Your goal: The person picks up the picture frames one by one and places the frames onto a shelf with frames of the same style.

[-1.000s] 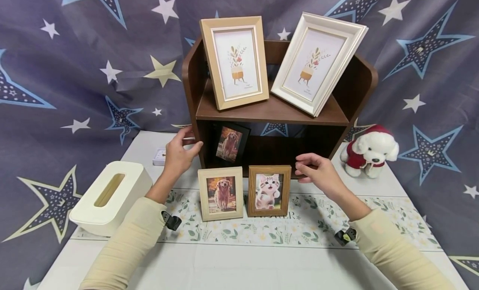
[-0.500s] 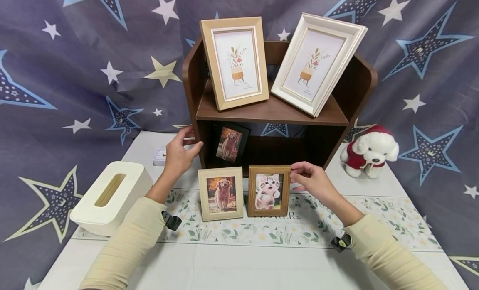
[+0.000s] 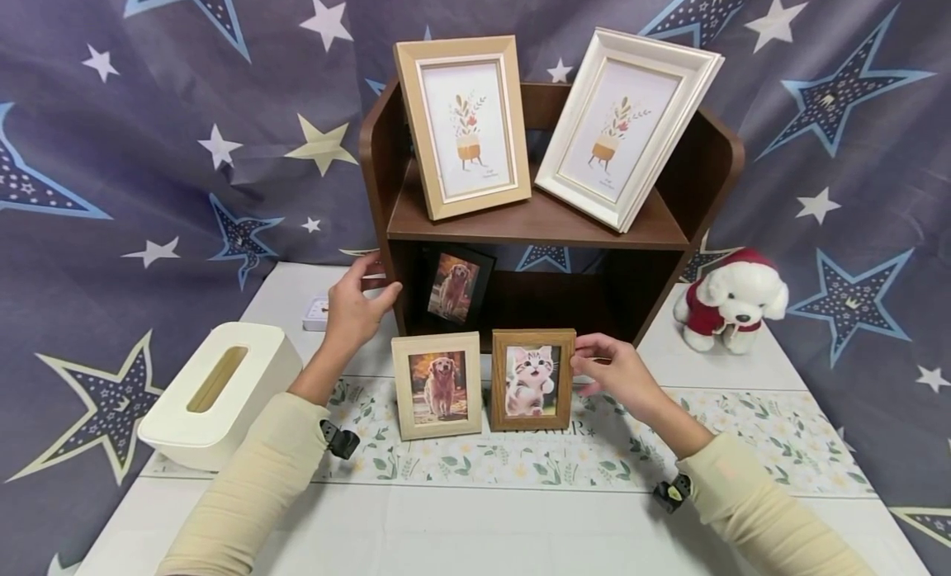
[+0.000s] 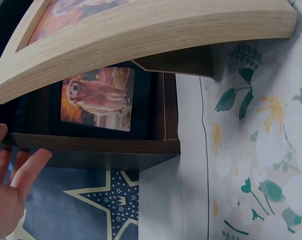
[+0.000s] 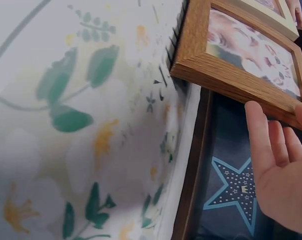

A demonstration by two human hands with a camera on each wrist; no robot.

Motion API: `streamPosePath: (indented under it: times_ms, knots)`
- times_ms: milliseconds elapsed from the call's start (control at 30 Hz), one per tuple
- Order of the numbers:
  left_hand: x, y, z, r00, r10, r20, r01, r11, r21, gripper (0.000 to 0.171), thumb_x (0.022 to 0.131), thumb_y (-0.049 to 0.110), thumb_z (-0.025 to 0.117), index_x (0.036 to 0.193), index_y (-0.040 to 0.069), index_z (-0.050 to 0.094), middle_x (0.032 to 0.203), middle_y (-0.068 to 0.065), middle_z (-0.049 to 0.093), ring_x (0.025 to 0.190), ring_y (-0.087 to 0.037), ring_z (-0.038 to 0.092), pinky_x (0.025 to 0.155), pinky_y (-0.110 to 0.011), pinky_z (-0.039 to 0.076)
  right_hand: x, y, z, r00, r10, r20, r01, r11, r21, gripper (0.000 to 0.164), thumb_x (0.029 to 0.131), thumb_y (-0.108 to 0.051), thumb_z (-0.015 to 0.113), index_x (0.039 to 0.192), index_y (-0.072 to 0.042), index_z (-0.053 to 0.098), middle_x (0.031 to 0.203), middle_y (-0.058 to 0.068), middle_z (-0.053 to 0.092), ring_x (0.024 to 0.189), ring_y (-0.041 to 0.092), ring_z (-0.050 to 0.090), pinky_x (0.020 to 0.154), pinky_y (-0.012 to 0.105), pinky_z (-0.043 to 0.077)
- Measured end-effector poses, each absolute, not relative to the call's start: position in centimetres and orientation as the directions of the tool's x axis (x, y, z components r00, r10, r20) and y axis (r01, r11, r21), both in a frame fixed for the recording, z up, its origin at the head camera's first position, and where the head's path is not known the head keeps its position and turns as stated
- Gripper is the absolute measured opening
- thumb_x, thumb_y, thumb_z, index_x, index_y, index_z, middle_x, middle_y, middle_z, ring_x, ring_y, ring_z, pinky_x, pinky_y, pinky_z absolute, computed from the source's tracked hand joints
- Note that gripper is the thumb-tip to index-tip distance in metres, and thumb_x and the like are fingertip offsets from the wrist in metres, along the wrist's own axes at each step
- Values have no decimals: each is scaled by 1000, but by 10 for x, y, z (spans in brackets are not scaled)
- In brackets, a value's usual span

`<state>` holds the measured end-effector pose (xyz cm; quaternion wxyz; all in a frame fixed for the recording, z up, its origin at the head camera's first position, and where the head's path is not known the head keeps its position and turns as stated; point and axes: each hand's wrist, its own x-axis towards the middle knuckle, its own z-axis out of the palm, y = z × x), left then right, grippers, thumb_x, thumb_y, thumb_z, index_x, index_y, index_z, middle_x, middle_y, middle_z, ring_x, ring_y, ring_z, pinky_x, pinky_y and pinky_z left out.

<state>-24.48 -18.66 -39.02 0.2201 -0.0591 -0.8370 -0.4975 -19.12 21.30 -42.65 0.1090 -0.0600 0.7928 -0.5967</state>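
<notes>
My left hand [image 3: 353, 305] holds the left side panel of the dark brown shelf [image 3: 538, 223], thumb at its front edge and fingers along the outside. At the right edge of a brown wooden picture frame [image 3: 532, 422] with a kitten photo, my right hand [image 3: 615, 371] touches with thumb and fingertips, fingers fairly straight. Beside that frame stands a pale wooden picture frame [image 3: 438, 430] with a dog photo. A black picture frame [image 3: 481, 289] leans inside the lower compartment. The right wrist view has the right index fingertip [image 5: 253, 107] right at the brown frame's side.
On the upper shelf stand a tan frame [image 3: 471, 206] and a tilted white frame [image 3: 628, 130]. A cream tissue box [image 3: 263, 357] and small white box [image 3: 316, 313] are at left, a plush dog [image 3: 735, 299] at right. A floral runner [image 3: 631, 444] crosses the table.
My right hand has moved left and slightly down, from beside the brown frame to its right edge. The left hand stays on the shelf panel, and the frames keep their places.
</notes>
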Motion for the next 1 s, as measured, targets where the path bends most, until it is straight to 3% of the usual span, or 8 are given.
streamPosePath:
  times_ms: [100,167,500,733,1000]
  knots:
    - [-245,-187,-390,-896,-120,428,320,494,808,52,89,6,75,139,3,58,123,-23,69,110,-38,72,85,-44,61,-191,212,-431,-970,-220,-103,42,262,-964,38,97,-12,68,129,7,57,107,13,63,92,13,70,73,42,64]
    - [-245,-187,-391,-895,-120,430,324,488,811,53,89,5,75,139,3,57,123,-24,69,110,-39,71,87,-53,59,-191,212,-435,-969,-224,-101,44,246,-968,38,98,-11,68,129,7,57,107,12,62,92,13,70,72,41,64]
    - [-245,-186,-391,-893,-123,433,322,498,805,51,90,6,75,138,5,58,123,-21,70,111,-37,72,86,-49,60,-193,212,-444,-968,-237,-89,42,200,-979,42,98,-14,68,132,7,55,104,8,62,92,14,71,72,42,64]
    - [-246,-187,-392,-891,-125,436,321,506,801,52,90,7,75,139,5,58,124,-20,70,110,-35,72,82,-35,60,-197,215,-447,-964,-252,-78,29,192,-981,40,98,-13,68,131,6,55,103,5,62,91,13,71,72,44,64]
    - [-246,-187,-393,-886,-120,448,334,504,797,52,90,7,75,139,5,58,123,-21,70,109,-36,72,84,-47,60,-201,217,-449,-951,-302,-66,17,162,-987,38,98,-11,67,128,8,53,102,4,65,90,14,71,72,46,64]
